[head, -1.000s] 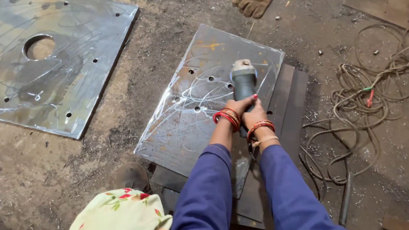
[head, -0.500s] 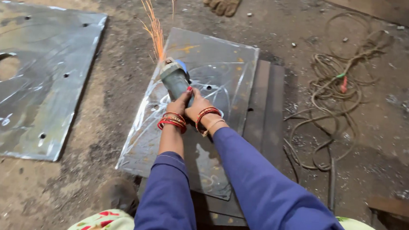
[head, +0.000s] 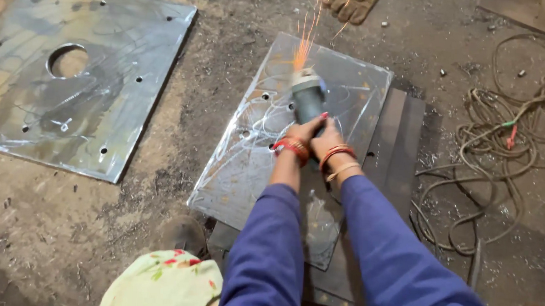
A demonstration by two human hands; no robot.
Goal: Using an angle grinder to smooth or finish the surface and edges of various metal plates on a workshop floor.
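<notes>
Both hands grip a grey angle grinder pressed onto a shiny square steel plate with several drilled holes. My left hand and my right hand clasp the grinder's body side by side, red bangles on both wrists, blue sleeves behind. Orange sparks fly away from the disc towards the far edge of the plate. The plate rests on darker steel plates stacked beneath it.
A second large steel plate with a round cut-out and small holes lies on the dirt floor at left. Tangled cable coils at right. Worn work gloves lie at the top. A floral cloth covers my knee at the bottom.
The grinder has stayed on the plate, shifting slightly across it while sparks keep flying; a second ago no sparks showed. The camera view has swung left and back.
</notes>
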